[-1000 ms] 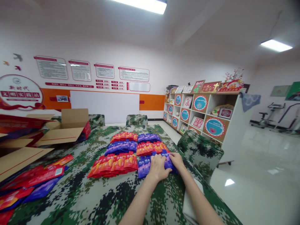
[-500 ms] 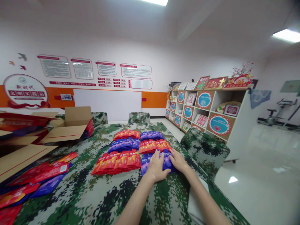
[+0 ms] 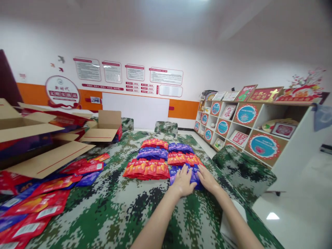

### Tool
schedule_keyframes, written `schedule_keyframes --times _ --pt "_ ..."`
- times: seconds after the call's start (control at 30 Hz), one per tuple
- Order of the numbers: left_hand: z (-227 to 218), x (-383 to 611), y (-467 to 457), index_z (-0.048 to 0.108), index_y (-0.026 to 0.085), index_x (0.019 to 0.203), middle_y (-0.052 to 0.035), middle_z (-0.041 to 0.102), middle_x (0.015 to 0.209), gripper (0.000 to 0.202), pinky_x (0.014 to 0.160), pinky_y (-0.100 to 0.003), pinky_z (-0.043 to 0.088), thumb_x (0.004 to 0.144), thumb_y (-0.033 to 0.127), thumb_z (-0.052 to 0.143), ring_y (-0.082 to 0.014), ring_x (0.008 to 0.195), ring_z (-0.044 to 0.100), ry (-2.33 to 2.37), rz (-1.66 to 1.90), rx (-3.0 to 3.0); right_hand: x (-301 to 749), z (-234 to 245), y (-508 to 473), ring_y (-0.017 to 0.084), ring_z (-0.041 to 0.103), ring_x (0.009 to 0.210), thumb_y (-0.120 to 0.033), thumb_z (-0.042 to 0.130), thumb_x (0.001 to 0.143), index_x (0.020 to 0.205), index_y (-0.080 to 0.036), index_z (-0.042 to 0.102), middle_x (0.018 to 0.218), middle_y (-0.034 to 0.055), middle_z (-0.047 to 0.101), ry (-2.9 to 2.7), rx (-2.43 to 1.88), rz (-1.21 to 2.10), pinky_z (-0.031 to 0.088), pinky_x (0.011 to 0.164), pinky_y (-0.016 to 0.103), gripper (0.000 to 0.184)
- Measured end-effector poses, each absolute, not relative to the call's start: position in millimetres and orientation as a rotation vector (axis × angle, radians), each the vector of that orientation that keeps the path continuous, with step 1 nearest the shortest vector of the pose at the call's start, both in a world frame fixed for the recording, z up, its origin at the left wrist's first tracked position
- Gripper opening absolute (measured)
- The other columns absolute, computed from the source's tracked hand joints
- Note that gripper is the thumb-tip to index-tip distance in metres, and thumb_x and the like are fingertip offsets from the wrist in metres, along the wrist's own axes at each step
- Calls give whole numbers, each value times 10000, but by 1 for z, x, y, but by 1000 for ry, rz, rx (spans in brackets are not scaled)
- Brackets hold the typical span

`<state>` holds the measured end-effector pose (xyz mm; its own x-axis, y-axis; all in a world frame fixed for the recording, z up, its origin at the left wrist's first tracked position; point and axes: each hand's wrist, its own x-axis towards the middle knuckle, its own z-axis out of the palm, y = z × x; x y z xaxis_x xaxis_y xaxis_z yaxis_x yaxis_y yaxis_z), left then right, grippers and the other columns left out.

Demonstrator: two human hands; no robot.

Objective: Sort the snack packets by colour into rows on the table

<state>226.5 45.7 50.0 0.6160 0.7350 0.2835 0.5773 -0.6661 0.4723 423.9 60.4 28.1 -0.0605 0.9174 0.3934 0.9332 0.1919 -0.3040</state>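
Note:
Both of my hands rest on a row of purple pouches [image 3: 173, 175] at the near right of a neat block on the table. My left hand [image 3: 184, 182] lies over the middle of that row, fingers spread. At its right end, my right hand [image 3: 208, 178] presses with fingers stretched out; its fingertips touch the outer pouches. Beside them on the left is a row of red pouches [image 3: 146, 169]. Farther back lie another red row [image 3: 183, 159], a purple row [image 3: 151, 153] and more rows in the same two colours. My palms partly hide the near purple row.
Loose red and purple pouches [image 3: 52, 200] are heaped at the left, beside open cardboard boxes [image 3: 54, 159]. A white item [image 3: 233, 221] lies under my right forearm. Camouflage-covered chairs [image 3: 243, 173] and a shelf unit [image 3: 264, 114] stand beyond the camouflage tablecloth [image 3: 114, 214].
The view has turned left, bringing more of the boxes and loose pouches into sight. My hands stay on the same purple row, with little visible shift.

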Motion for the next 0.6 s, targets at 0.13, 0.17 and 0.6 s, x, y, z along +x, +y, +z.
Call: schedule_keyframes --times 0.13,0.17,0.6 --pt "73 178 31 390 165 1276 -120 326 1361 543 1047 -422 222 793 402 467 -261 1283 232 1081 949 2571 366 59 57 252 477 1137 -332 334 835 1222 -102 488 1219 158 527 -1921 -1486 -163 358 982 434 476" --pt "79 160 26 451 181 1216 -109 380 1309 462 1024 -412 259 794 368 478 -252 1240 293 1113 1012 2586 345 64 55 250 495 1112 -319 346 834 1211 -113 497 1191 154 547 -1932 -1416 -169 374 964 432 456" --pt "73 -100 -41 585 236 1030 -63 478 1100 307 977 -422 308 723 222 571 -246 1159 339 1845 982 2431 60 39 15 175 574 911 -203 379 830 1094 -138 583 973 96 637 -2256 -1088 163 417 841 281 340"
